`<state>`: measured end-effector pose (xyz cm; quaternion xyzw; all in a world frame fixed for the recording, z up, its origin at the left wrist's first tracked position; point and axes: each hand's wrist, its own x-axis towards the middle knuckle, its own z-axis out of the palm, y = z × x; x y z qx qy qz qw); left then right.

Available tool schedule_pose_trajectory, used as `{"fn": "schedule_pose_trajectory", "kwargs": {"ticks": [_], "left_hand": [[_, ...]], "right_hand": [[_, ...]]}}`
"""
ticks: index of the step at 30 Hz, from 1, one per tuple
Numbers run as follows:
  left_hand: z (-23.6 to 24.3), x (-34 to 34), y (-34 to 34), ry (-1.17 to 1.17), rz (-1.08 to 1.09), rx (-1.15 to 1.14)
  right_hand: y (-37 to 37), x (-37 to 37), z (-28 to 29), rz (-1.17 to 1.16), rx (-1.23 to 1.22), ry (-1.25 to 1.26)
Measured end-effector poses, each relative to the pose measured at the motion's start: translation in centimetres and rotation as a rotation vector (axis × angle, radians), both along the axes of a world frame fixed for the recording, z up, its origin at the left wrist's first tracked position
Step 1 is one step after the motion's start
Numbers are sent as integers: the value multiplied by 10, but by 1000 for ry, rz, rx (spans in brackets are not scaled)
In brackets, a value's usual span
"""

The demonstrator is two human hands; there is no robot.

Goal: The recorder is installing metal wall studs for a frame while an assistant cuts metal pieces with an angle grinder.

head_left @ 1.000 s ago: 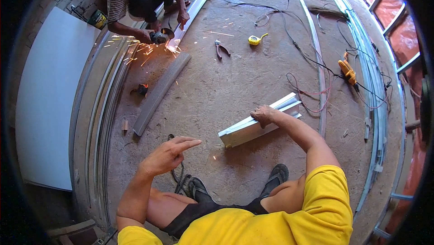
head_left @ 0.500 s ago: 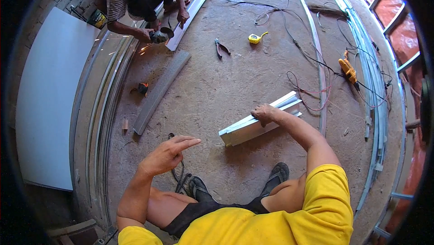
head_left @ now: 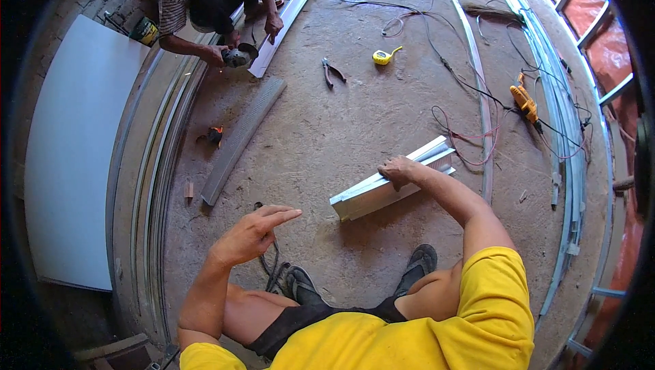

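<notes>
My left hand point(head_left: 251, 235) is raised over the floor between my knees, its index finger stretched out to the right and the other fingers curled. Nothing shows in it. My right hand point(head_left: 398, 171) grips the upper edge of a bundle of short white panel pieces point(head_left: 375, 199). They stand on edge on the floor, slanting up to the right, with ribbed faces and folded rims; the thumb side of the hand is partly hidden. To the left lies a long grey ribbed strip point(head_left: 244, 139).
A co-worker point(head_left: 208, 2) crouches at upper left, holding an angle grinder point(head_left: 239, 55) at a white strip point(head_left: 290, 19). Pliers point(head_left: 333, 73), a yellow tape measure point(head_left: 383, 57), an orange drill point(head_left: 525, 105) and cables lie around. Long metal profiles point(head_left: 570, 158) line the right; a white sheet point(head_left: 75, 152) leans left.
Both my hands hold nearly the same positions. The sparks by the co-worker's grinder have mostly gone, and the view has shifted very slightly.
</notes>
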<state>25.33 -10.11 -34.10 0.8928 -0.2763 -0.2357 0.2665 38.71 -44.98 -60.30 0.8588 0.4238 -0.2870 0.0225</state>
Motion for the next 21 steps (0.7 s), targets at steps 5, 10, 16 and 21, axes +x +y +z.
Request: {"fn": "schedule_pose_trajectory", "kwargs": {"ticks": [5,10,16,21], "left_hand": [[1,-2,0,-7,3,14],[0,-2,1,1,15,36],[1,-2,2,-4,8,21],[2,-1,1,8,9,23]], "right_hand": [[1,-1,4,-13,8,-10],[2,-3,11,-3,10,-12],[4,-2,14,8,-22,-2],[2,-1,6,22,-30,-2]]}}
